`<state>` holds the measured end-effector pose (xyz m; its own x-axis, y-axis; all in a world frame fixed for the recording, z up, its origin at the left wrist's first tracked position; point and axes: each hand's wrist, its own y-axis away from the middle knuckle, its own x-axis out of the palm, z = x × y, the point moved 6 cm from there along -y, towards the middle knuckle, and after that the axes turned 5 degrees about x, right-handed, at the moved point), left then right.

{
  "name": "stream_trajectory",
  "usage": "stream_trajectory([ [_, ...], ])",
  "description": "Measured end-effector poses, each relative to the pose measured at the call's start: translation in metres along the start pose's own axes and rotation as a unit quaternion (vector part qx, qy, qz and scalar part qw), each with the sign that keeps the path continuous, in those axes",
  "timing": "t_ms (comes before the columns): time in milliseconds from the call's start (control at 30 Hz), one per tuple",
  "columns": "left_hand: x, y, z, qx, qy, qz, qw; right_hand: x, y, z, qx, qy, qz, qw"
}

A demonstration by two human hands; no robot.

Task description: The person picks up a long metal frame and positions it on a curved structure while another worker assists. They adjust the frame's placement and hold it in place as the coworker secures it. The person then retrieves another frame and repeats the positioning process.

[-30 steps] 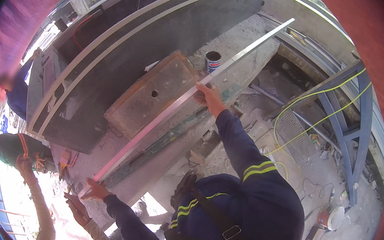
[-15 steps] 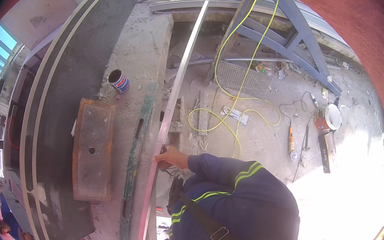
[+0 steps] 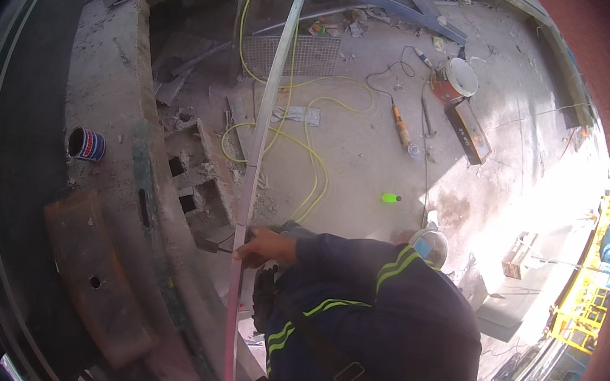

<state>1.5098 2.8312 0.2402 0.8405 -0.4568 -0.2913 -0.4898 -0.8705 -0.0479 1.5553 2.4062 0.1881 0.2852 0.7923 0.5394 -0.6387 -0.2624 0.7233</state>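
A long, thin, pale metal bar (image 3: 259,139) runs almost the full height of the picture, its lower part tinted pinkish. My right hand (image 3: 267,248) is closed around the bar below its middle, fingers wrapped at its edge. The dark blue sleeve (image 3: 342,263) with yellow-green stripes leads to that hand. Just left of the hand, a dark object (image 3: 216,243) shows beyond the bar; its kind is unclear. My left hand does not show. The bar's lower end reaches the bottom of the picture beside my clothing.
On the left are a concrete ledge (image 3: 109,45), a paint can (image 3: 87,144) and a rusty metal plate (image 3: 92,279). A yellow cable (image 3: 311,142) loops across the floor. Further right are an orange-handled power tool (image 3: 401,130), a bucket (image 3: 457,80) and a green bottle (image 3: 391,198).
My view has turned to the right. The bar, still in my right hand, now crosses the floor and yellow cable, farther from the ledge. The green bottle has come into sight.
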Motion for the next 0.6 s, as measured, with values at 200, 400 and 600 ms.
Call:
stream_trajectory([
  [200,0.032,0.006,0.005,0.008,0.007,0.058,0.998,-0.027,0.023,-0.038,-0.004,-0.007,-0.061,0.998],
  [400,0.065,0.008,0.005,0.032,0.019,0.111,0.993,-0.059,0.022,-0.068,-0.042,-0.063,-0.082,0.994],
  [600,0.084,0.003,-0.005,0.050,0.034,0.139,0.988,-0.099,0.019,-0.099,-0.036,-0.109,-0.131,0.985],
])
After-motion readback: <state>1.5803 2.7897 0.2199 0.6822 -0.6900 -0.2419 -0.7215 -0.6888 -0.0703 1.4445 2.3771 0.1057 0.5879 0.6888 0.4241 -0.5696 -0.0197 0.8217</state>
